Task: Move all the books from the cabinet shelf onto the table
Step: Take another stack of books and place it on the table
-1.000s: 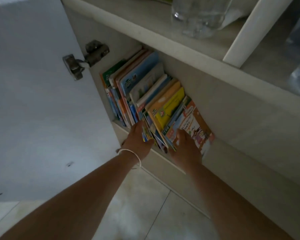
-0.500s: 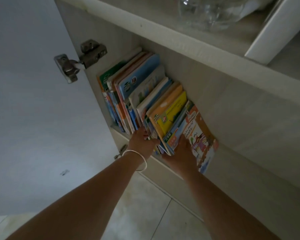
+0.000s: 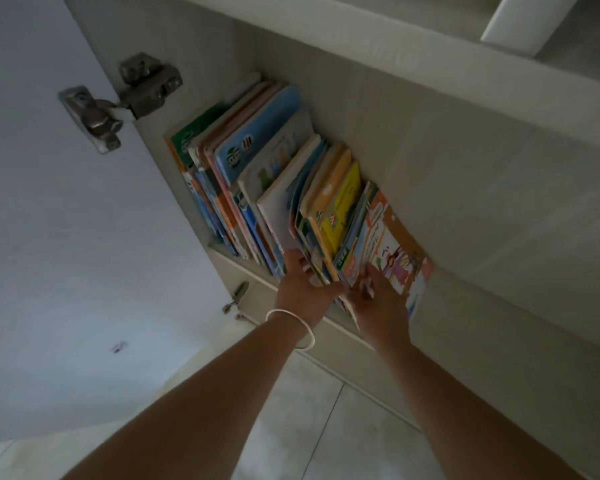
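Reaching: two bare forearms stretch from the lower edge of the view up into an open, pale cabinet, seen from above and at a tilt.
Books: one row of thin, colourful picture books (image 3: 274, 178) stands on the cabinet shelf (image 3: 236, 263); roughly a dozen, the exact count is hard to tell because the spines overlap.
Book direction: the books stand on their lower edges, long axes running up and away from the viewer, tops leaning toward the upper left; spines and lower edges face the person.
Nearest books: a yellow-covered book (image 3: 340, 209) and, at the right end of the row, an orange and white illustrated book (image 3: 392, 251) whose cover faces outward, sticking out past the shelf front.
Left hand (image 3: 302, 289): one, fingers curled under and round the lower edges of the middle-right books, gripping them.
Right hand (image 3: 378, 299): one, thumb and fingers pinching the lower part of the right-end books, beside the orange and white cover.
Hands together: nearly touching, clamping the same right-hand bundle from two sides.
Bracelet: one thin white bangle (image 3: 291, 327) on the left wrist.
Door: one white cabinet door (image 3: 66, 237) swung open at left, with two metal hinges, a large one (image 3: 122, 98) above and a small one (image 3: 236, 299) below.
Floor: pale tiles (image 3: 291, 427) beneath the arms.
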